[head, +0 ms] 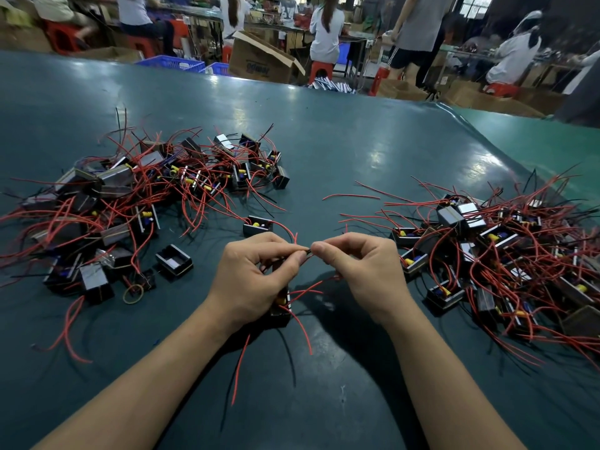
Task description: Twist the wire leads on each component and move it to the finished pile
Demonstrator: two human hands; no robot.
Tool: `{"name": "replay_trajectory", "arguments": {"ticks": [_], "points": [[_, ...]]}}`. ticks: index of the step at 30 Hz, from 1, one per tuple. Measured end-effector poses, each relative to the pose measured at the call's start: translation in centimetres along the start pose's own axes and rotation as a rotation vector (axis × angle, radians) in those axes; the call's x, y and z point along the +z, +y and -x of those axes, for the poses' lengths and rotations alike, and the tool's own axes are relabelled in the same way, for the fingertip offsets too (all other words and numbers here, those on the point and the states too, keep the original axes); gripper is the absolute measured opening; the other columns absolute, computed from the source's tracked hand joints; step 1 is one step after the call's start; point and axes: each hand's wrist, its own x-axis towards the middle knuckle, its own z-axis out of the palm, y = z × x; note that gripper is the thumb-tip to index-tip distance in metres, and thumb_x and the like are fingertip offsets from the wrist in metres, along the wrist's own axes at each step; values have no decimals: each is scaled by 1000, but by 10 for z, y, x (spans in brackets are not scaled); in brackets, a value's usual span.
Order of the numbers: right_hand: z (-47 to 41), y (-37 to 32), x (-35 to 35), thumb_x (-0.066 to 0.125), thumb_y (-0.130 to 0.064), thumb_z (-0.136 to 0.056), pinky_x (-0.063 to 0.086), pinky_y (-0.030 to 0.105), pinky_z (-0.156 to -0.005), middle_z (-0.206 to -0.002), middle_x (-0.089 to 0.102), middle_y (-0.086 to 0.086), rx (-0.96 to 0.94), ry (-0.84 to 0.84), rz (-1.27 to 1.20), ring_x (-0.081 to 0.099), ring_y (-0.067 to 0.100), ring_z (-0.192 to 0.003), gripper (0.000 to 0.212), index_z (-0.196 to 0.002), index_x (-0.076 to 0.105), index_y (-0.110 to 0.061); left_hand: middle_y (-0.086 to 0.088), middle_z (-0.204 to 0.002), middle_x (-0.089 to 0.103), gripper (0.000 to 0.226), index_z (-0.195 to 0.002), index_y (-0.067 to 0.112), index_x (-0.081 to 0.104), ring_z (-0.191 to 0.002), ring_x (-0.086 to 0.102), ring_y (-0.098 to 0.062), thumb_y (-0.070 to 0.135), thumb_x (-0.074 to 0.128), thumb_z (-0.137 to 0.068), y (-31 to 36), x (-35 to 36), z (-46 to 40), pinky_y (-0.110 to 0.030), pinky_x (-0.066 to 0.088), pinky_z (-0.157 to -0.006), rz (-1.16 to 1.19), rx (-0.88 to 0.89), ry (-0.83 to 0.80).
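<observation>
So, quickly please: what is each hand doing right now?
Left hand: closed, fingers pinching the wire leads, component beneath it.
Right hand: closed, pinching the same wire leads.

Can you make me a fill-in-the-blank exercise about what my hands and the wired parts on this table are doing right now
1. The left hand and right hand pinch the same wire leads, their fingertips meeting in the ____ between the two piles.
2. The held component sits under the ____ hand.
3. A loose yellowish ____ lies on the table beside the left pile.
4. Most leads in the right pile are ____ in colour.

Missing words: middle; left; rubber band; red
</observation>
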Motion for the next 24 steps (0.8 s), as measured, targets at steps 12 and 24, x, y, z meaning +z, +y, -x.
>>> {"name": "replay_trajectory", "arguments": {"ticks": [12, 24], "points": [[0, 8, 32, 61, -15, -86, 31, 29, -49, -52, 45, 8, 274, 244, 19, 38, 19, -51, 33, -59, 56, 3, 2, -73, 67, 10, -86, 13, 79, -65, 62, -11, 8, 73, -81, -3, 2, 0, -18, 47, -62, -96, 55, -20], [10, 7, 34, 67, -27, -90, 40, 36, -52, -69, 57, 8, -399, 238, 797, 57, 33, -63, 31, -66, 59, -9, -1, -73, 70, 8, -81, 12, 79, -66, 62, -13, 5, 74, -82, -2, 2, -1, -18, 46, -64, -148, -63, 84]]}}
